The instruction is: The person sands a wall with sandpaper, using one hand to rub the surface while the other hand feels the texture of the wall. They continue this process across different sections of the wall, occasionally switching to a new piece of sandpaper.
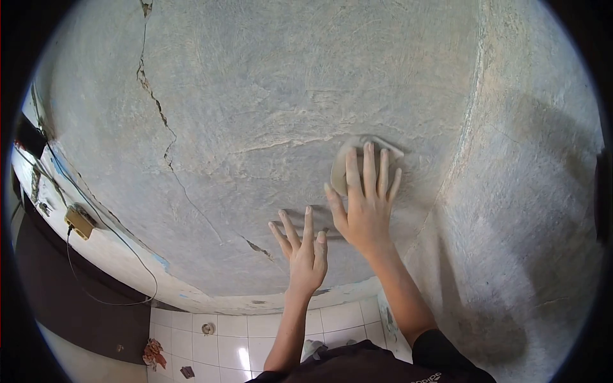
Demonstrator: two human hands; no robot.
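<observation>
Against the rough grey wall (287, 96), my right hand (367, 204) presses a sheet of pale material, perhaps sandpaper (340, 167), flat under its spread fingers. The sheet's edges show to the left of the fingers and above them. Lower and to the left, my left hand (303, 252) has its fingers spread close to the wall, holding nothing; whether the fingertips touch the wall is unclear. A raised ridge (287, 142) in the plaster runs left from the sheet.
A jagged crack (156, 105) runs down the wall on the left. Farther left are a socket box (80, 221) and a looping cable (147, 271). A wall corner (469, 121) stands at right. Below are floor tiles (233, 351) and a crumpled reddish item (154, 354).
</observation>
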